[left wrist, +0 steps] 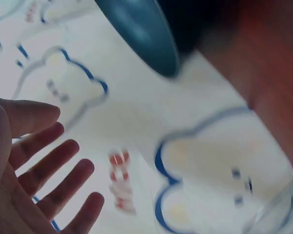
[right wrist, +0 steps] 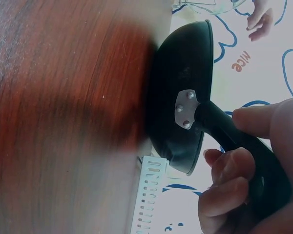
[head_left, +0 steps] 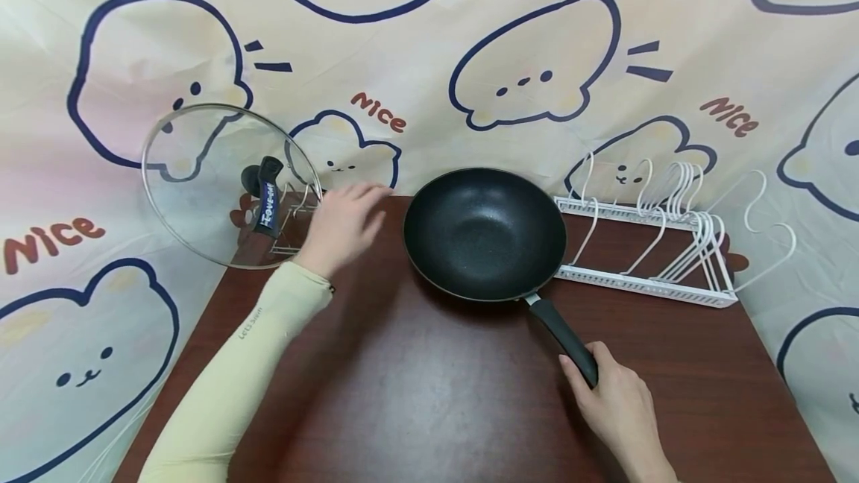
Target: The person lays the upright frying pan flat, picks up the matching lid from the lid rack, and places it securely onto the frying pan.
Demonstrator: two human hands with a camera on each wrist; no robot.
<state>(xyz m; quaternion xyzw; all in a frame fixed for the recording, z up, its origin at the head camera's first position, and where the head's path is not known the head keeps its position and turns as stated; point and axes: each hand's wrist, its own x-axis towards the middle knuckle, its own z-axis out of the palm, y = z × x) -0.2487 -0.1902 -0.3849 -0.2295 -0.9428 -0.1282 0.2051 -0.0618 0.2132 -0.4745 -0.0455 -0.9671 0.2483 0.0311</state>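
Note:
A black frying pan (head_left: 485,233) is at the middle of the table, its handle (head_left: 567,338) slanting toward the front right. My right hand (head_left: 619,401) grips that handle near its end; the right wrist view shows fingers curled round it and the pan's riveted bracket (right wrist: 186,109). Left of the pan, my left hand (head_left: 344,226) is in the air with fingers spread and nothing in them. Beside it, a glass lid (head_left: 201,192) with a black knob-handle (head_left: 267,196) stands tilted upright at the back left. In the left wrist view the palm and fingers (left wrist: 63,180) are loosely extended.
A white rack (head_left: 644,285) with several curved wire dividers stands at the back right, close to the pan's right side. Behind the lid, a small wire stand (head_left: 288,233) is partly visible. A cartoon-printed cloth (head_left: 429,80) hangs behind the brown table (head_left: 429,393).

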